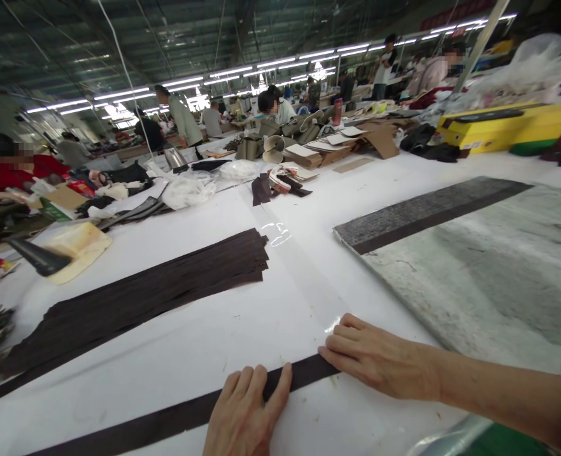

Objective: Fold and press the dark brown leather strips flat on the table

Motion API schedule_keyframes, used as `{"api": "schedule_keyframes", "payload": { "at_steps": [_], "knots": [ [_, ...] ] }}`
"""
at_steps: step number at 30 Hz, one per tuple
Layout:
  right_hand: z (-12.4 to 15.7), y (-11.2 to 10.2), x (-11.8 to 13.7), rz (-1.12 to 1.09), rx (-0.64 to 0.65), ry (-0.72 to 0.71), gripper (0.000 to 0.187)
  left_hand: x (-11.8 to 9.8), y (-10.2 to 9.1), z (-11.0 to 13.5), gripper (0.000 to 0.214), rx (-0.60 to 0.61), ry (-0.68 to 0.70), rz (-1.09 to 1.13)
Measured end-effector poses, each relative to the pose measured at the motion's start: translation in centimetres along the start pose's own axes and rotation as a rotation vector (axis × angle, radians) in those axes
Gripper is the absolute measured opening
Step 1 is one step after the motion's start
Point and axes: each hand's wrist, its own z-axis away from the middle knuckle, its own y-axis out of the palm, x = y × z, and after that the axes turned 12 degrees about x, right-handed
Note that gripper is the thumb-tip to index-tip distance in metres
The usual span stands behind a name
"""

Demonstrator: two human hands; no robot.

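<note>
A long, narrow dark brown strip (166,415) of fabric-like material runs across the front of the white table. My left hand (246,408) rests over it, with bent fingers on its far edge and the thumb set apart on the strip, holding it against the tabletop. At the strip's right end, my right hand (370,354) has its fingers curled together and closed on it; the fingertips partly hide that end. Beyond my left hand lies a stack of similar dark strips (166,285), its layers slightly uneven at the right end.
A grey-green board (475,266) bearing a dark strip (432,212) lies on the right. A black-handled tool on a yellowish block (78,250) stands at left. Farther back are plastic bags (189,190), cardboard pieces (303,155), a yellow box (484,133) and several people working.
</note>
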Motion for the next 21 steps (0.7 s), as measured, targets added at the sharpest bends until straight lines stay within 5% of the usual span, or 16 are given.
{"api": "schedule_keyframes", "payload": {
  "at_steps": [4,8,15,21],
  "knots": [
    [0.8,0.0,-0.1,0.010,-0.005,0.024,0.029,0.0,1.5,-0.6,0.046,-0.133,0.134,0.045],
    [1.6,0.1,-0.2,0.031,-0.014,0.043,0.030,0.0,2.2,-1.2,0.044,-0.082,0.220,0.131],
    [2.6,0.0,-0.1,0.044,-0.033,0.083,0.032,-0.5,-0.7,-2.7,0.067,0.140,0.173,0.127],
    [4.1,0.6,0.1,-0.001,-0.043,0.141,0.035,-1.8,-1.9,-4.0,0.067,0.183,0.138,0.077]
  ]
}}
